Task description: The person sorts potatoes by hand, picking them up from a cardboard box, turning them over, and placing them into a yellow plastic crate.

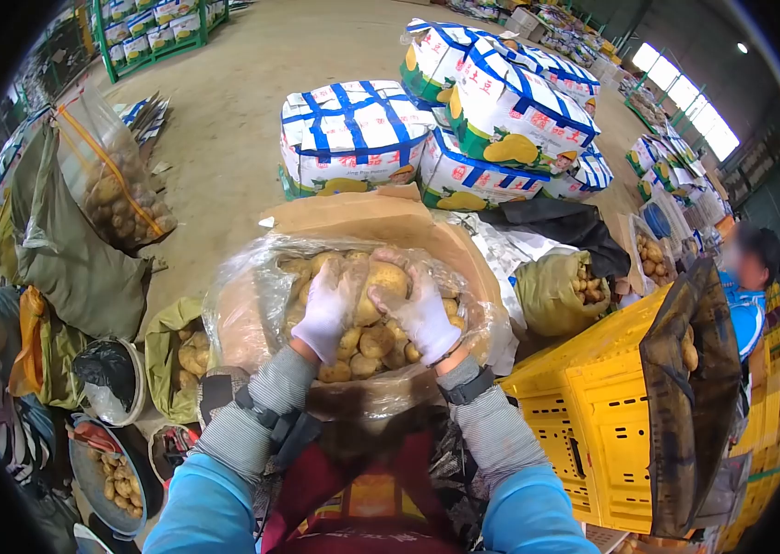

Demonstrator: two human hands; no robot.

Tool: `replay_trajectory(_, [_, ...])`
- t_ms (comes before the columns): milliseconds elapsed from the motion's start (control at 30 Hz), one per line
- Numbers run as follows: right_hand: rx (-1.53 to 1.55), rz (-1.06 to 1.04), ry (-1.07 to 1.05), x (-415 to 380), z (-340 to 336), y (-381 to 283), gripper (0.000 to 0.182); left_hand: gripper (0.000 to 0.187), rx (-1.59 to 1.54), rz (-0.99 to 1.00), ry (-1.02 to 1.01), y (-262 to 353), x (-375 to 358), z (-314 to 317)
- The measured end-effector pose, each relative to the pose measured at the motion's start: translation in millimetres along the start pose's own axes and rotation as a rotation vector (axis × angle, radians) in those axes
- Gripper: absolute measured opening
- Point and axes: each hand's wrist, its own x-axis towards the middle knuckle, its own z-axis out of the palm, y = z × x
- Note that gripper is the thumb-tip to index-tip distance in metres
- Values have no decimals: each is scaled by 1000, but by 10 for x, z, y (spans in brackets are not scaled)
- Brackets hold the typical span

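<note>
A large potato [386,279] lies between my two gloved hands, above the other potatoes. My left hand [327,305] wraps its left side, fingers bent. From the right, my right hand [421,309] closes round the same potato, with the thumb across its front. Both white gloves look soiled at the fingers. Below them, loose potatoes [376,342] fill an open carton [353,217] lined with clear plastic film [252,277]. The film is folded out over the carton's sides. What lies under my palms is hidden.
White, blue-strapped potato packs [353,138] stand stacked ahead. A yellow crate [584,415] is close on my right, near a person in blue [748,305]. Green sacks [561,295] of potatoes flank the carton. At lower left are a basin [136,471] of potatoes and a bucket [132,406].
</note>
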Motion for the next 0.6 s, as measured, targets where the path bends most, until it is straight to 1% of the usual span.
replay_trajectory(33, [28, -6, -22, -10, -8, -1, 56, 35, -154, -34, -39, 36, -4, -20])
replay_trajectory(67, [56, -13, -41, -15, -22, -11, 57, 38, -487, -249, -57, 88, -13, -58])
replay_trajectory(167, [102, -69, -83, -42, -33, -90, 63, 48, 729, 425, -269, 128, 5, -347])
replay_trajectory(200, [111, -93, -95, -53, -36, -106, 66, 59, 540, 286, -282, 193, -55, -319])
replay_trajectory(300, [201, -158, -118, -37, -47, -73, 79, 39, 369, 316, -222, 89, -95, -230])
replay_trajectory(400, [296, -139, -33, -49, -5, -123, 83, 45, 393, 340, -205, 166, -98, -189])
replay_trajectory(500, [411, -49, -21, -62, 34, -11, 86, 52, 415, 360, -188, 258, -110, -144])
replay_trajectory(600, [90, -124, -125, -85, -35, -34, 80, 52, 407, 400, -183, 178, -129, -75])
